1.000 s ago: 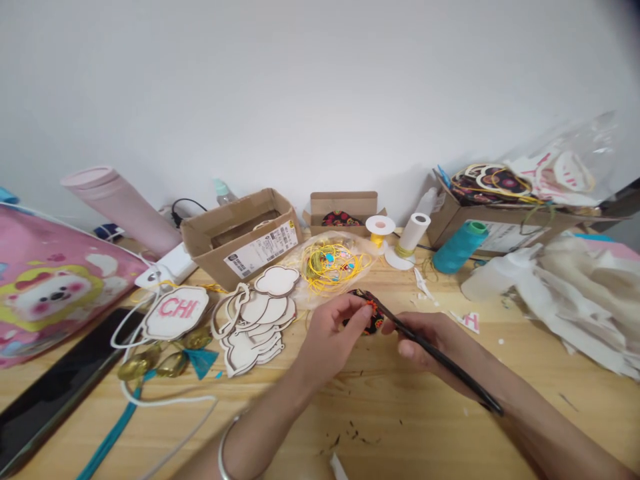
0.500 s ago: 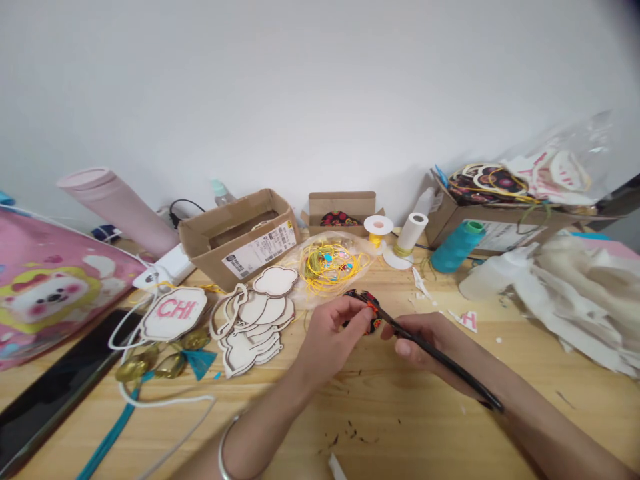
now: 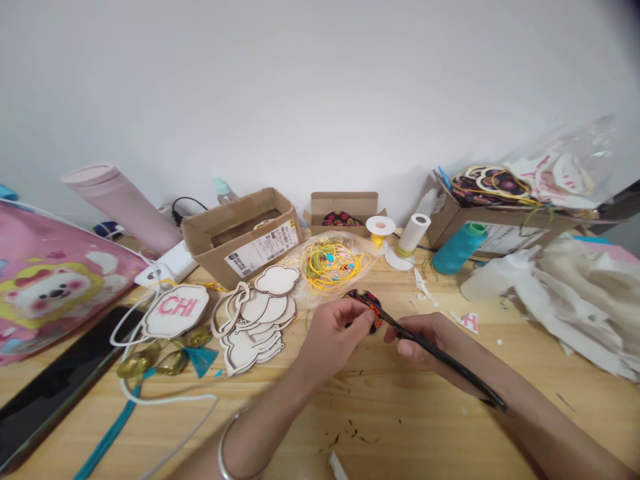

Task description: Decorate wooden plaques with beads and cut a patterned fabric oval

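My left hand [image 3: 334,335] is closed, thumb and fingers pinching a dark patterned fabric piece [image 3: 369,299] with red and orange figures, just above the wooden table. My right hand [image 3: 434,343] wraps round a long slim black tool [image 3: 425,345]. One end of this tool reaches the fabric beside my left fingertips, while the other slants back over my right wrist. Its exact kind I cannot make out. Part of the fabric is hidden behind my left fingers.
White cloud-shaped pieces [image 3: 260,327] lie left of my hands near a CHI tag [image 3: 176,311]. Behind are a cardboard box [image 3: 240,237] and tangled yellow cord [image 3: 335,267]. A teal thread cone [image 3: 459,248], a squeeze bottle [image 3: 493,275] and crumpled white cloth [image 3: 575,313] are at the right.
The whole view has shifted very slightly. Both hands keep nearly the same pose on the fabric and the black tool.
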The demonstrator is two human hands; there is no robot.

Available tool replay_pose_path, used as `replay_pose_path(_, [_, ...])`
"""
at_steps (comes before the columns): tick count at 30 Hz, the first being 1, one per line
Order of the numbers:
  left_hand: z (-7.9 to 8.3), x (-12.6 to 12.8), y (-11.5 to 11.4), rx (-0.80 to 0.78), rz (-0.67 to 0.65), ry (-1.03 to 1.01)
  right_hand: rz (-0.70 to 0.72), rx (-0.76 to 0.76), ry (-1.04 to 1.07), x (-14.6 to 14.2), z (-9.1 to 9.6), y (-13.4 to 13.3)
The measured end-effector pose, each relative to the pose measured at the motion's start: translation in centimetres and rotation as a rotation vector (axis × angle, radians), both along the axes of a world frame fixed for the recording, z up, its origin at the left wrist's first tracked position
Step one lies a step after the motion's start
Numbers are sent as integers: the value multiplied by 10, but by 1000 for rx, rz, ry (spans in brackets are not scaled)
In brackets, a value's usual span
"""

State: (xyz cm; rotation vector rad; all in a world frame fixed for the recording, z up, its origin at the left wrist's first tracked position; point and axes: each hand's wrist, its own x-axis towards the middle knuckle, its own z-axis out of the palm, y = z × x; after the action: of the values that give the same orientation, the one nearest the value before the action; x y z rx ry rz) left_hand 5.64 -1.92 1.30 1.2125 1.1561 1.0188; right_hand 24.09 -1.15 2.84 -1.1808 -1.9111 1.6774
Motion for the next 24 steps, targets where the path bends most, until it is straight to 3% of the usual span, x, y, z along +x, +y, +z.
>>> replay_pose_path(24, [1,1,2,-26,-2,-26,0,3,-34,0,2,0])
